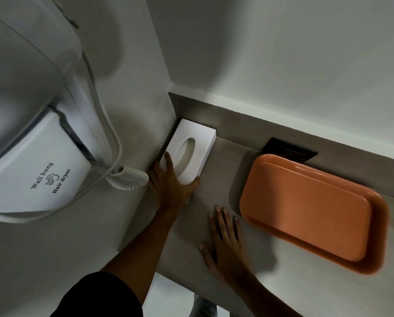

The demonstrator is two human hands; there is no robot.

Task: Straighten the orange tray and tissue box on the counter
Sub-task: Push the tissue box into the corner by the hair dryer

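Observation:
A white tissue box [196,136] with an oval slot lies in the counter's back left corner, its long side against the side wall. My left hand [171,184] grips its near end, index finger on top and thumb around the right corner. The empty orange tray [315,211] lies to the right on the grey counter [219,175], skewed to the back wall. My right hand [223,236] rests flat on the counter with fingers spread, just left of the tray and not touching it.
A white wall-hung hair dryer [38,161] with a ribbed cord end [129,177] juts from the left wall near my left hand. A black socket plate [290,149] sits on the ledge behind the tray. The counter's front edge runs below my right wrist.

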